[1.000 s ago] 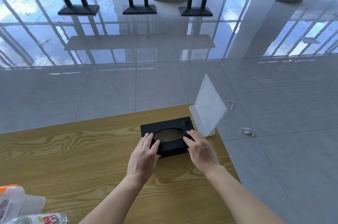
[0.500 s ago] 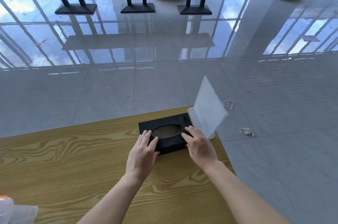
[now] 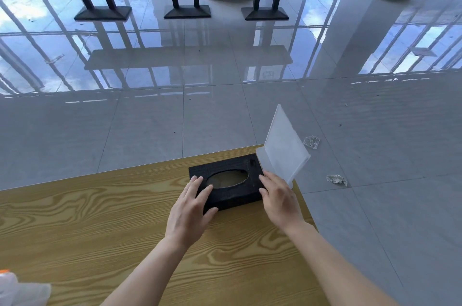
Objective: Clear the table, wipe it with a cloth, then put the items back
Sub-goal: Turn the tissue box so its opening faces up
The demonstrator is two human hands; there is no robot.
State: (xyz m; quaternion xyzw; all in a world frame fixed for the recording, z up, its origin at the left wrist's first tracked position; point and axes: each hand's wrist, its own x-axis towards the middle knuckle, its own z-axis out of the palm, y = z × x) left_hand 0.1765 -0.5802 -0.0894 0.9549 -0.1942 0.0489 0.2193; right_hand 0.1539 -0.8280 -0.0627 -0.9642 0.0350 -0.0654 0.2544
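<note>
A black tissue box [image 3: 225,164] with an oval opening lies flat near the far right corner of the wooden table [image 3: 100,218]. My left hand [image 3: 187,213] presses on its left end, fingers on top and thumb at the front side. Against its right end sits my right hand [image 3: 280,200], fingers along the edge. A frosted acrylic sign holder [image 3: 282,148] stands upright at the table corner, touching the box's right end. No cloth is in view.
A clear plastic item with an orange part [image 3: 22,290] shows at the bottom left edge. Two crumpled wrappers [image 3: 311,142] [image 3: 336,179] lie on the glossy tiled floor beyond the table's right edge. Black table bases [image 3: 185,11] stand far off.
Both hands stay on the box, which has edged slightly toward the far edge and the sign holder. The view has tilted up, so the plastic items at bottom left have mostly left the frame.
</note>
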